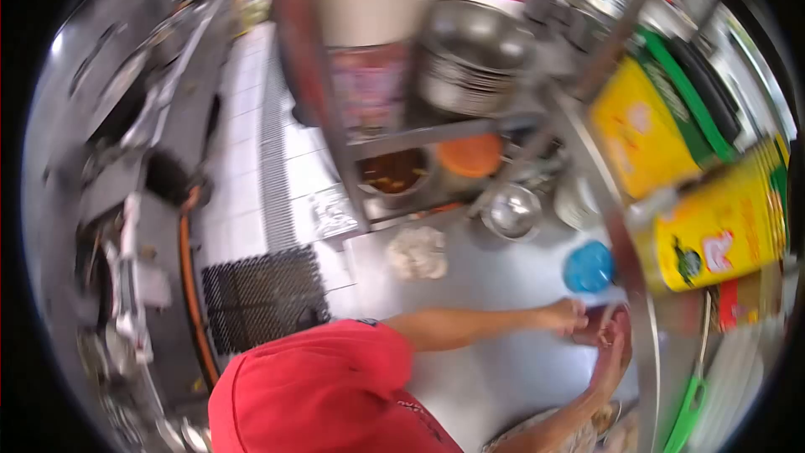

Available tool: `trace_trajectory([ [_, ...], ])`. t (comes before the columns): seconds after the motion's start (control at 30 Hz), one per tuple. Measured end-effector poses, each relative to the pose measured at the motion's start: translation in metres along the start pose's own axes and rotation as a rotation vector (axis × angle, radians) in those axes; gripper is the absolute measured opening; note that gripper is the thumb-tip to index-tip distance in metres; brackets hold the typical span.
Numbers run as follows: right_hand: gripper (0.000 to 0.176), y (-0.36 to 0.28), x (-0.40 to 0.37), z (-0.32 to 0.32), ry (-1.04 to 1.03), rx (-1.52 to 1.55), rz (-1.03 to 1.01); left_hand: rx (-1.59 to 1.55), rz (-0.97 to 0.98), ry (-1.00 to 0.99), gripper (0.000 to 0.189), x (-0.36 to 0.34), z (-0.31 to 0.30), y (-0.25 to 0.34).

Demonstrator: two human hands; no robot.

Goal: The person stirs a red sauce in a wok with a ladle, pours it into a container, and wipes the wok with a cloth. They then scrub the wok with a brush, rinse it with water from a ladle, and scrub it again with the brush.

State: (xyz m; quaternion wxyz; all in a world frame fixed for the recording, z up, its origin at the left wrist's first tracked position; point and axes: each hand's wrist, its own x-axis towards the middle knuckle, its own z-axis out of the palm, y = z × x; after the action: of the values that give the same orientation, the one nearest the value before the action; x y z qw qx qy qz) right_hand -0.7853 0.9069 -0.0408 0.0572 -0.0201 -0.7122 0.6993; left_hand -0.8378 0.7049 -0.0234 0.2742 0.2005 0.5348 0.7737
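Head camera: left hand point(563, 316) and right hand point(619, 344) grip a reddish container point(590, 325) beside the blue tub point(589, 268), which any slip could knock over.

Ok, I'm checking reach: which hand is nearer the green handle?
Right. In the picture, the right hand is up and left of the green handle; the left hand lies farther left.

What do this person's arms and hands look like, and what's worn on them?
The left arm has a short red sleeve with a small dark marking near its edge; below that it is bare. The left hand and right hand look ungloved.
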Motion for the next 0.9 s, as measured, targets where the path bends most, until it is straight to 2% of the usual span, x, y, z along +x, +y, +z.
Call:
trace_trajectory([
  [0.03, 0.058, -0.025, -0.013, 0.062, -0.214, 0.171, -0.065, 0.046, -0.141, -0.045, 0.028, -0.026, -0.011, 0.001],
  [0.07, 0.058, -0.045, -0.019, 0.119, -0.272, 0.186, -0.054, -0.086, -0.176, -0.063, 0.024, -0.066, -0.027, 0.005],
  [0.13, 0.071, -0.081, -0.038, 0.216, -0.845, 0.417, -0.044, -0.051, -0.157, 0.034, 0.027, -0.137, -0.059, -0.001],
  [0.17, 0.073, -0.106, -0.039, 0.273, -1.254, 0.538, 0.007, -0.005, -0.155, 0.119, 0.029, -0.178, -0.076, 0.001],
  [0.2, 0.076, -0.137, -0.067, 0.323, -1.367, 0.582, -0.108, 0.038, -0.16, 0.224, 0.031, -0.223, -0.096, 0.001],
  [0.23, 0.082, -0.153, -0.063, 0.381, -1.873, 0.684, -0.215, 0.079, -0.167, 0.351, 0.034, -0.268, -0.122, -0.011],
  [0.27, 0.086, -0.178, -0.083, 0.426, -2.131, 0.752, -0.323, 0.107, -0.169, 0.481, 0.037, -0.312, -0.137, 0.003],
  [0.3, 0.079, -0.193, -0.115, 0.471, -2.305, 0.897, -0.444, 0.132, -0.164, 0.626, 0.04, -0.361, -0.152, 0.019],
  [0.33, 0.072, -0.214, -0.142, 0.501, -2.616, 0.86, -0.335, 0.123, -0.132, 0.77, 0.039, -0.406, -0.168, 0.029],
  [0.4, 0.072, -0.219, -0.206, 0.549, -2.871, 0.973, -0.195, 0.093, -0.091, 1.069, 0.041, -0.497, -0.179, 0.044],
  [0.47, 0.072, -0.237, -0.262, 0.609, -3.143, 0.916, -0.22, 0.145, -0.024, 1.393, 0.041, -0.585, -0.184, 0.043],
  [0.5, 0.072, -0.245, -0.284, 0.633, -3.276, 0.869, -0.289, 0.236, 0.032, 1.562, 0.038, -0.623, -0.183, 0.041],
  [0.57, 0.072, -0.264, -0.327, 0.679, -3.511, 0.704, -0.56, 0.066, 0.118, 1.802, 0.038, -0.686, -0.165, 0.04],
  [0.63, 0.072, -0.272, -0.363, 0.727, -3.632, 0.519, -0.79, -0.053, 0.206, 2.032, 0.038, -0.739, -0.148, 0.025],
  [0.7, 0.063, -0.243, -0.387, 0.783, -3.386, 0.839, -0.186, -0.132, 0.262, 2.195, 0.038, -0.785, -0.125, 0.005],
  [0.73, 0.055, -0.231, -0.4, 0.82, -3.194, 0.758, -0.236, -0.134, 0.234, 2.307, 0.037, -0.802, -0.113, -0.009],
  [0.77, 0.051, -0.209, -0.424, 0.857, -3.045, 0.602, -0.133, -0.138, 0.206, 2.421, 0.036, -0.814, -0.098, -0.006],
  [0.8, 0.047, -0.196, -0.444, 0.892, -2.813, 0.376, -0.308, -0.138, 0.207, 2.514, 0.036, -0.828, -0.091, -0.002],
  [0.83, 0.05, -0.16, -0.475, 0.944, -2.514, 0.323, -0.735, -0.148, 0.2, 2.604, 0.035, -0.841, -0.085, -0.001],
  [0.87, 0.05, -0.131, -0.502, 0.984, -2.173, 0.191, -1.072, -0.084, 0.212, 2.645, 0.036, -0.857, -0.082, 0.005],
  [0.9, 0.055, -0.112, -0.527, 1.014, -1.996, 0.025, -1.153, -0.099, 0.217, 2.676, 0.036, -0.872, -0.085, 0.007],
])
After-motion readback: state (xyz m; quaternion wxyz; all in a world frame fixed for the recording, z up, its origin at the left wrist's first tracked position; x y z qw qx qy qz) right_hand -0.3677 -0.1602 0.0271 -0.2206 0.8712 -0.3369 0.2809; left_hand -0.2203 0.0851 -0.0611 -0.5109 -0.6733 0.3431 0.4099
